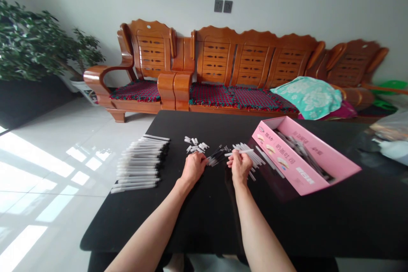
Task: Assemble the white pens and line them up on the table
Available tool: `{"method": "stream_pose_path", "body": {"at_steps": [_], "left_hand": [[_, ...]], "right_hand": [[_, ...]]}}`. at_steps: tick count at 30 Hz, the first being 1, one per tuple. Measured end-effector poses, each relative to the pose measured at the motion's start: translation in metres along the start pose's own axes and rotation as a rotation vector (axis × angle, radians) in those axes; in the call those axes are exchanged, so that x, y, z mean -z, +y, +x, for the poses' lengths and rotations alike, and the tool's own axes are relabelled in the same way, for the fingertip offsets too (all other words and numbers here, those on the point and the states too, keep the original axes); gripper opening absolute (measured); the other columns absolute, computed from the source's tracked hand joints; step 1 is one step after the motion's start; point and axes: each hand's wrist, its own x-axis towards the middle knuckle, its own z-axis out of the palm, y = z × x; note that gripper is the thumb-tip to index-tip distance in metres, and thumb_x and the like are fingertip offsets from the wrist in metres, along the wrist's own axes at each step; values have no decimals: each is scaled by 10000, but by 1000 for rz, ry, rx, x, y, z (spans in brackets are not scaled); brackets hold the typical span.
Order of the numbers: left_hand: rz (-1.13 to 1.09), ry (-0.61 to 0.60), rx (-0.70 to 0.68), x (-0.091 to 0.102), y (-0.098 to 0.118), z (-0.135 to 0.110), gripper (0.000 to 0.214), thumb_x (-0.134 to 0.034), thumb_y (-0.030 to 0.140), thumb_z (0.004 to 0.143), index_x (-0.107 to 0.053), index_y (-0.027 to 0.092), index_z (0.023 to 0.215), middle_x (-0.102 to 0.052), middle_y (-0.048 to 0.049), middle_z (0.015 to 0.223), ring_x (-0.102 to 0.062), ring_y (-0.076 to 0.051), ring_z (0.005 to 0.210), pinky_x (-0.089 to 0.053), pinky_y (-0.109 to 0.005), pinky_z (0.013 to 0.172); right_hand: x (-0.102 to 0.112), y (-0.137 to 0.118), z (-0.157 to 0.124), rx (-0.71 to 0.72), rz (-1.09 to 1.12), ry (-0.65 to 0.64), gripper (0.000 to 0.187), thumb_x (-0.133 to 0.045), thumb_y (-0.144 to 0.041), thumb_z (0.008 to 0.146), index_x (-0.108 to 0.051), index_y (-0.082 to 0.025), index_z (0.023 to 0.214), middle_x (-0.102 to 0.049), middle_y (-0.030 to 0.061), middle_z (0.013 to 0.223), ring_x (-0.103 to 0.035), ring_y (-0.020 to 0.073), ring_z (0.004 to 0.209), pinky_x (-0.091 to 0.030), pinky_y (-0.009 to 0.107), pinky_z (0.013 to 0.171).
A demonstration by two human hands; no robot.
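Observation:
My right hand [240,167] pinches a white pen barrel [230,153], which points left. Under and beyond it lies a loose pile of white pen barrels [256,157]. My left hand [194,167] is closed, its fingertips at the left edge of a small heap of thin black pen refills [219,153]; whatever they grip is hidden. Just beyond the left hand are several short white pen caps [196,145]. Farther left, a long row of white pens with dark ends [138,163] lies side by side on the black table [197,221].
A pink open box [295,165] with dark, slender items inside stands at the right. Clear plastic bags [392,140] lie at the far right edge. Behind the table are a wooden sofa [216,61] with a teal cloth [309,95] and potted plants [35,46].

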Motion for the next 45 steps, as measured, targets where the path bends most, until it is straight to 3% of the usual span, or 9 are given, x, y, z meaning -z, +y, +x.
{"method": "stream_pose_path", "body": {"at_steps": [9, 15, 19, 27, 35, 40, 45], "left_hand": [[16, 110, 11, 5, 5, -7, 223, -587, 189, 870, -715, 169, 689, -662, -39, 731, -595, -136, 666, -401, -238, 658], [-155, 196, 31, 12, -5, -7, 200, -558, 246, 899, -711, 177, 790, -676, -23, 762, -605, -129, 689, -423, -221, 685], [-261, 177, 83, 15, -11, -6, 213, -558, 303, 898, -709, 181, 810, -665, -3, 701, -589, -124, 637, -416, -211, 638], [-390, 118, 148, 15, -12, -7, 244, -544, 356, 890, -705, 179, 844, -641, 8, 645, -582, -123, 597, -401, -202, 581], [-490, 97, 127, 13, -12, -7, 267, -560, 390, 884, -700, 168, 832, -623, 1, 634, -553, -114, 583, -388, -198, 550], [-759, 0, 188, 12, -12, -6, 364, -603, 491, 845, -700, 142, 803, -599, -7, 602, -495, -102, 501, -354, -203, 464], [-819, -89, 199, 13, 0, -8, 368, -686, 503, 773, -687, 139, 720, -552, 10, 528, -438, -85, 452, -324, -205, 445]], "right_hand": [[0, -1, 0, -43, 70, -8, 306, -672, -437, 795, -623, -145, 715, -643, -1, 528, -583, 128, 354, -465, 203, 309], [-1, -4, 4, -124, 375, -24, 310, -723, -418, 731, -615, -139, 813, -658, -9, 535, -598, 146, 362, -471, 222, 312], [2, -6, 9, -195, 523, -37, 329, -729, -427, 714, -610, -140, 819, -665, -6, 531, -609, 151, 378, -494, 234, 329], [5, -7, 9, -186, 528, -65, 328, -730, -442, 727, -619, -139, 787, -657, -4, 519, -600, 151, 368, -487, 243, 321], [5, -11, 8, -210, 562, -116, 274, -739, -385, 705, -630, -139, 755, -659, -5, 506, -576, 148, 334, -475, 249, 305], [7, -12, 10, -220, 628, -209, 233, -726, -359, 719, -640, -142, 724, -654, -10, 498, -563, 137, 320, -474, 250, 304], [5, -16, 2, -250, 630, -381, 228, -740, -355, 727, -652, -147, 753, -674, 0, 525, -586, 144, 350, -493, 250, 319]]}}
